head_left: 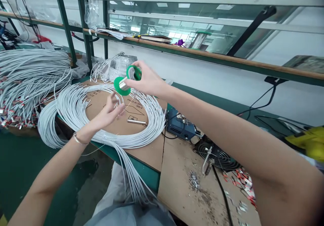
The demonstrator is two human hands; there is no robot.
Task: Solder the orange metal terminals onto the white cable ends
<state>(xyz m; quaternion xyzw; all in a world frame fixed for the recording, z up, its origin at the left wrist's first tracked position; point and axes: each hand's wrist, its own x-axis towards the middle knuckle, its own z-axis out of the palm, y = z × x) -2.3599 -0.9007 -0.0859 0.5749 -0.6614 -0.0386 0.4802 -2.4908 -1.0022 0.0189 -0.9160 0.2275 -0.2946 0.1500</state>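
Note:
My right hand (146, 79) grips a green-flanged spool of silver solder wire (122, 86), raised above the cable coil. Just below and left of the spool is my left hand (108, 113), its thumb stretched out apart from the fingers. A thin strand runs down from the spool side past that thumb; whether the fingers touch it is unclear. Under both hands a large coil of light grey cables (73, 106) lies on a cardboard sheet (121, 126). Inside the coil rests a slim metal rod (136, 121).
A big heap of grey cables (32, 71) fills the left. To the right are a blue box-shaped device (181, 126), a black fan with a wire guard (215, 155), and scattered red-and-silver small parts (244, 182). A long shelf (202, 55) spans the back.

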